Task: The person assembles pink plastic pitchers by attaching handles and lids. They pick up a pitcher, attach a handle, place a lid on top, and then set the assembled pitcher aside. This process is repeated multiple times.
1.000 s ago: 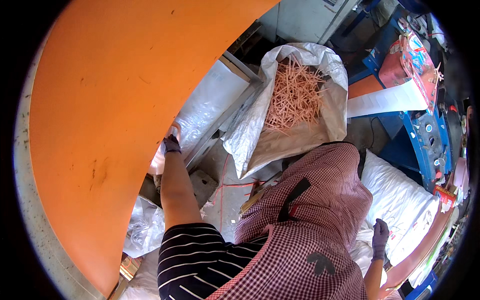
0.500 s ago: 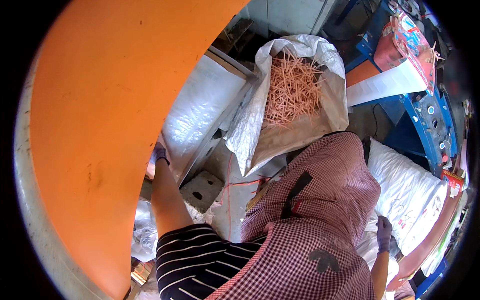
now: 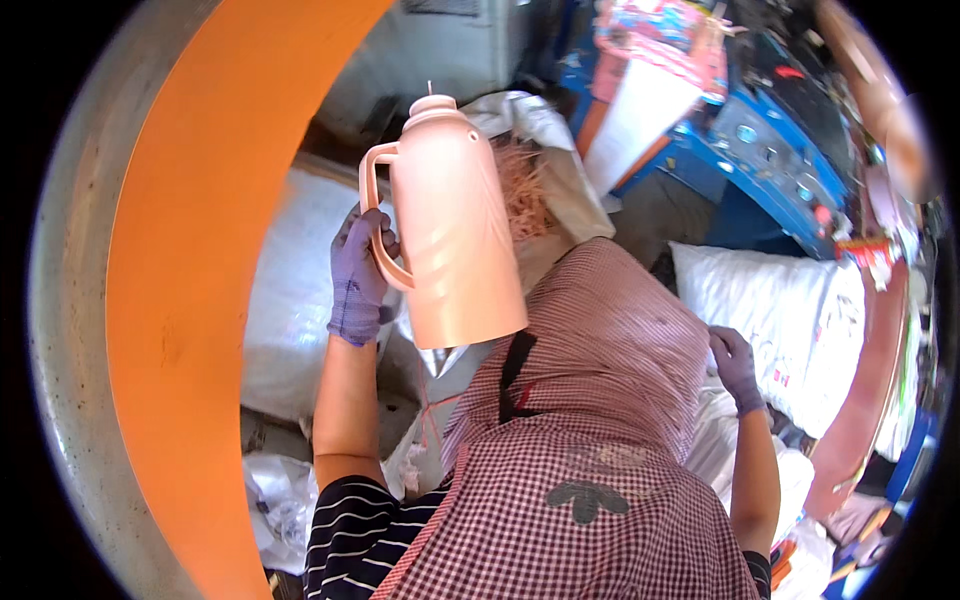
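A pink plastic thermos jug casing point(image 3: 455, 235) is held up before me, slightly tilted. It has a side handle, a narrow neck with a thin spike on top, and swirling ridges down its body. My left hand point(image 3: 360, 265), in a purple-grey glove, is closed around the handle. My right hand point(image 3: 737, 368), gloved alike, hangs beside the thigh of my checked apron point(image 3: 620, 340), its fingers curled together. I see nothing in it.
An orange panel point(image 3: 180, 300) curves along my left. Behind the casing stands a white woven sack point(image 3: 580, 190) with thin pink plastic scraps point(image 3: 520, 190). A blue workbench frame point(image 3: 770, 160) is at the far right, above a stuffed white sack point(image 3: 775, 320).
My left hand has come out from behind the orange panel, bringing the pink thermos jug casing into view. My right hand has moved up and inward, closer to my thigh. The view has shifted.
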The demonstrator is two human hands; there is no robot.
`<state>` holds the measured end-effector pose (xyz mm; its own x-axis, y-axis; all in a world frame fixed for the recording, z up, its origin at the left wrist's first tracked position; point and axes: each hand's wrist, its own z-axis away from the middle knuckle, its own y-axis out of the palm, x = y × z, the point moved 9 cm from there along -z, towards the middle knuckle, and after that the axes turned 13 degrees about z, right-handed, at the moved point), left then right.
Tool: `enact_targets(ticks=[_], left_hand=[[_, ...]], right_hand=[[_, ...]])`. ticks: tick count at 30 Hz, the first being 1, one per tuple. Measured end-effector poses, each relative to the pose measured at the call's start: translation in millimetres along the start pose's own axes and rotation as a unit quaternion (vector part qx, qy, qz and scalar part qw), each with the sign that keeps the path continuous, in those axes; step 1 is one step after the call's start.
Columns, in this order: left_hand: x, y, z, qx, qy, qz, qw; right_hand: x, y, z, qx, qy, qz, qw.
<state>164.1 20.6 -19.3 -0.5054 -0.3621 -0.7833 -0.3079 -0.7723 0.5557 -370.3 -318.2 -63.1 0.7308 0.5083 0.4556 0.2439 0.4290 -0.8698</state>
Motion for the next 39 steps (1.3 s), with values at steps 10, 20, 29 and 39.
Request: enact_targets(ticks=[10,20,29,39], left_hand=[[89.9,187.6,29.3,0.089,-0.084,0.186,0.975],[125.5,227.9,93.5,0.054,-0.160,0.174,0.970],[126.7,216.1,114.2,-0.049,-0.161,0.162,0.972],[135.0,217.1,108.7,0.142,-0.198,0.216,0.945]], right_hand=[[-34.3,6.8,55.3,-0.016,0.086,-0.105,0.991],[44.7,-28.8,31.4,-0.073,0.018,-0.205,0.976],[113.8,-42.2,11.3,-0.092,-0.038,-0.517,0.850],[117.9,-65.6,27.7,-0.234,-0.036,-0.319,0.918]])
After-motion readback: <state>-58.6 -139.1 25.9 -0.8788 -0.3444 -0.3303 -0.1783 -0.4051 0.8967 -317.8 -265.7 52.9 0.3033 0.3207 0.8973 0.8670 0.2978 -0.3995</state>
